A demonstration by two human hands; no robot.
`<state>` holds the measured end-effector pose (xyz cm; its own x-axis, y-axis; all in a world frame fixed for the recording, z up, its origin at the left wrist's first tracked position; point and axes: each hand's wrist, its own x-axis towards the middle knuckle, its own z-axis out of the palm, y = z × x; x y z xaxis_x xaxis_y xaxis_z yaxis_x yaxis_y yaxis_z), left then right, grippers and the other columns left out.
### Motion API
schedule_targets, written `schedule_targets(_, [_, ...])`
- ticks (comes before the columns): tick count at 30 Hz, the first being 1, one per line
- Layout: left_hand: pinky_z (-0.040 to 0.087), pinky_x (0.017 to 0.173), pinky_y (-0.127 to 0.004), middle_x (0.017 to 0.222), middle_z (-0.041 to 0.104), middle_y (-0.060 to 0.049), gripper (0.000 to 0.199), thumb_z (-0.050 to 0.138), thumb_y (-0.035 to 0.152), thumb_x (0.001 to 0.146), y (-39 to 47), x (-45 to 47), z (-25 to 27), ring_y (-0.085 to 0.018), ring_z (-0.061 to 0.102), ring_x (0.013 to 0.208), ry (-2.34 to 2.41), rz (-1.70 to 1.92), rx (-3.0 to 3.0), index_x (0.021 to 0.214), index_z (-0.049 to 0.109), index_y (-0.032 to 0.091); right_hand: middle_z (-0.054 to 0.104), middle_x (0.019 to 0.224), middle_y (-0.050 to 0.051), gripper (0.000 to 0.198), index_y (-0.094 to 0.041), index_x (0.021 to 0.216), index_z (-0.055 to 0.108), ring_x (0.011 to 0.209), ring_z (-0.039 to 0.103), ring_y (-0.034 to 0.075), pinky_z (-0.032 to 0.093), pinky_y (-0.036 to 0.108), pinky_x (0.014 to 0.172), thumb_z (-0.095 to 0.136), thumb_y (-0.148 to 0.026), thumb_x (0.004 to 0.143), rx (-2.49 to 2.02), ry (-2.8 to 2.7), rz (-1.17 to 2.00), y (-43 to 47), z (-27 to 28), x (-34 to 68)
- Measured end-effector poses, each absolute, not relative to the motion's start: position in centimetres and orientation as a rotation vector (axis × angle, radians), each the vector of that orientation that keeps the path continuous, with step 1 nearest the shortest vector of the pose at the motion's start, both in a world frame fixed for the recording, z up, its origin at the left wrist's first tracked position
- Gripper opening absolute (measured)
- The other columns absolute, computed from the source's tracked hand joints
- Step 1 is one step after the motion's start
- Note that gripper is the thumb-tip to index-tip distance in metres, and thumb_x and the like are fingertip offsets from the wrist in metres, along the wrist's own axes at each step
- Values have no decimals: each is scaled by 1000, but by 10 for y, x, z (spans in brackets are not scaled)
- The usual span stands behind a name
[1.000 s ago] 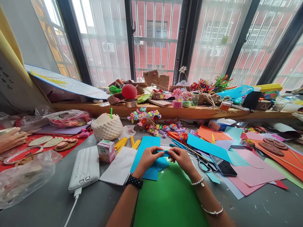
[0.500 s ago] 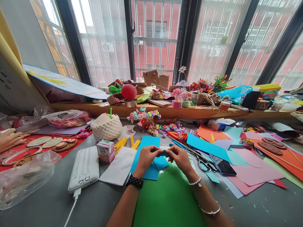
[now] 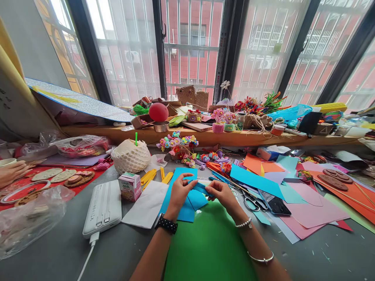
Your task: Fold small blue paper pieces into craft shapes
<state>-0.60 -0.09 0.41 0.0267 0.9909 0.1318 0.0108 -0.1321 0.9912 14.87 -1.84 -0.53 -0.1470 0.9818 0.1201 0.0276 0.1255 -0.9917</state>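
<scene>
Between my two hands is a small folded strip of blue paper [image 3: 200, 187], held above the table. My left hand [image 3: 182, 190] pinches its left end between thumb and fingers, and my right hand [image 3: 222, 192] pinches the right end. Under and beside my left hand lie larger blue paper sheets [image 3: 187, 215]. A glossy green sheet or mat [image 3: 211, 246] spreads below my forearms. Just right of my right hand are scissors [image 3: 252, 203], partly covered by paper, and a phone [image 3: 275, 203].
To the left are a white power bank [image 3: 103, 208] with a cable, a pink drink carton [image 3: 129, 187], a white napkin [image 3: 145, 206] and a coconut [image 3: 131, 156] in foam netting. Coloured paper sheets [image 3: 319, 207] cover the right side. Another person's hand [image 3: 11, 173] is at the far left.
The blue strip now shows more between my hands and slants down to the right. My left fingers have lifted and spread a little, and my right hand has shifted slightly.
</scene>
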Motion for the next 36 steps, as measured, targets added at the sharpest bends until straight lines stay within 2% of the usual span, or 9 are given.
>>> schedule_targets(3, [45,62,-24,64,57,1,50,67,33,57,-5,3,3,-12,56,62,1040,1212,1019,99,46,14,54,52,-2,30,-15,60,50,46,54,10,40,21,45,59,-43,63,-1038,-1345,1153,-19,-6,146])
schedule_targets(7, [45,64,-24,64,57,2,53,71,25,52,-8,9,3,-13,57,64,1012,1260,884,96,45,15,54,51,-2,32,-16,57,47,47,55,12,41,21,45,58,-46,62,-1043,-1366,1207,-19,-8,142])
schedule_targets(12, [44,60,-24,62,58,2,56,70,24,53,-6,6,2,-13,57,63,1051,1303,1013,99,41,14,53,48,-2,33,-16,54,50,46,54,12,42,22,46,56,-47,63,-1069,-1568,1247,-19,-9,143])
schedule_targets(15, [43,58,-24,60,58,2,58,70,27,53,-7,5,2,-13,56,60,1063,1278,1215,101,41,13,55,53,0,34,-15,57,53,48,53,12,41,23,48,52,-48,68,-1092,-1538,1143,-19,-8,147])
schedule_targets(21, [41,55,-23,57,57,2,58,69,28,54,-9,6,2,-14,56,58,1004,1140,1345,102,40,12,50,55,-2,31,-16,63,53,48,46,10,37,22,45,57,-47,64,-1074,-1443,977,-18,-7,148])
schedule_targets(29, [36,50,-21,53,51,6,58,71,27,51,-7,9,-1,-11,52,52,989,1042,1323,98,40,13,40,47,-5,29,-17,53,47,43,38,8,31,22,43,58,-42,64,-1072,-1255,945,-19,-5,146])
schedule_targets(36, [43,57,-24,61,54,4,48,67,29,56,-1,-1,1,-11,55,57,1003,1222,1260,93,38,15,45,49,-4,27,-15,52,49,41,37,6,30,20,41,60,-37,63,-1044,-1158,1151,-14,-9,153])
